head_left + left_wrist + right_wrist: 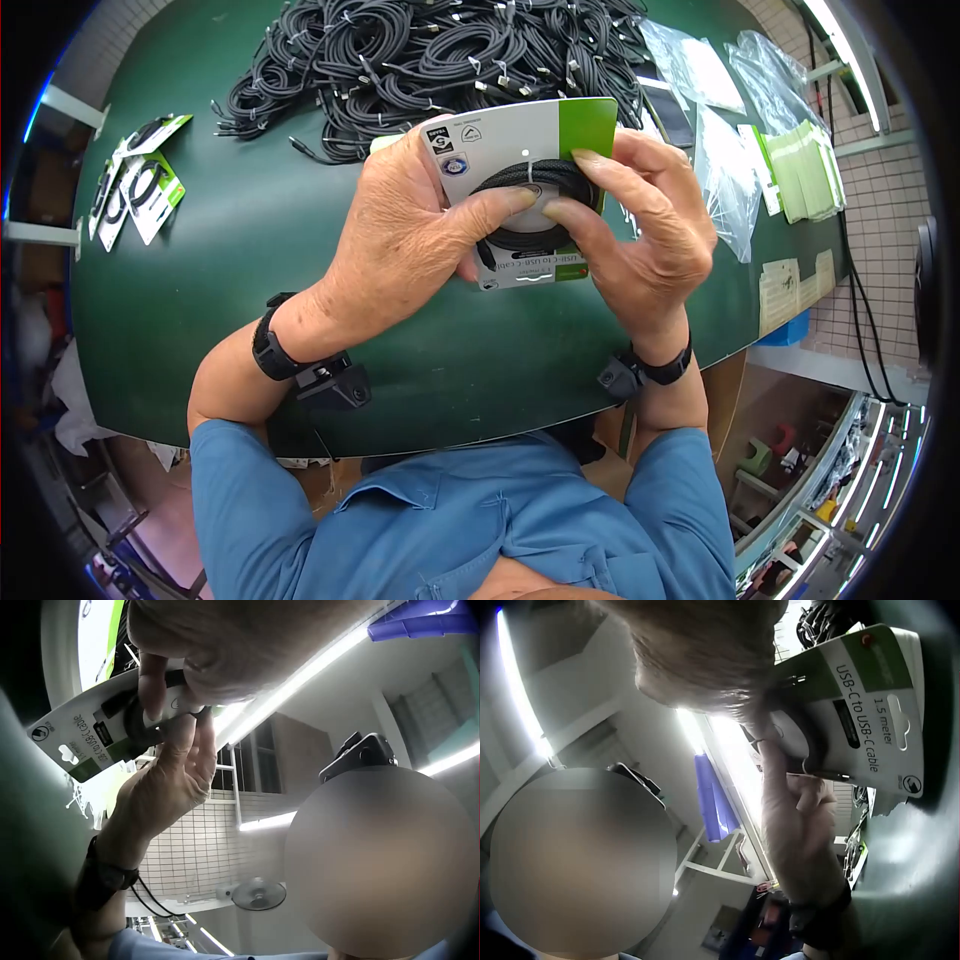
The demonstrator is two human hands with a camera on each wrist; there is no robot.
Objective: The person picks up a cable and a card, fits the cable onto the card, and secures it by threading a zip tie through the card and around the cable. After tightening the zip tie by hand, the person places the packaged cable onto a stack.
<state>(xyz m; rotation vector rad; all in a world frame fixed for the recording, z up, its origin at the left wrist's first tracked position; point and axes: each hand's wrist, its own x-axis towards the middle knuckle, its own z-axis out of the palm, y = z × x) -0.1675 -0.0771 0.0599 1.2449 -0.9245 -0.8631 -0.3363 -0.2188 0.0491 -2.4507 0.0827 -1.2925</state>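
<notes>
Shows nearest, on the wearer's side of the card (500, 145), a blue shirt (440, 520) and two wrist cameras (338, 386), probably slung low to view the work from beneath. Places the card aloft over the table (250, 260), its print upside down in the head view, perhaps raised for closer handling. Depicts a closed grip at the card's left by the left hand (395, 220), thumb across the coil, fingers largely hidden behind; depicts a similar pinch at the card's right by the right hand (655, 235), forefinger near the green end. Sets both thumbs on the black cable (528, 241), against the card's face, likely for pressing it flat with hidden fingers as backing. Includes, just beyond the card, a heap (450, 60) of coiled cables, seemingly for easy reach; well left of the card, overlapping packs (150, 190), perhaps grouped apart to avoid mixing; well right, clear bags (722, 180) and a pale-green stack (808, 175), probably sorted by kind; farthest right, a tiled wall (885, 190).
</notes>
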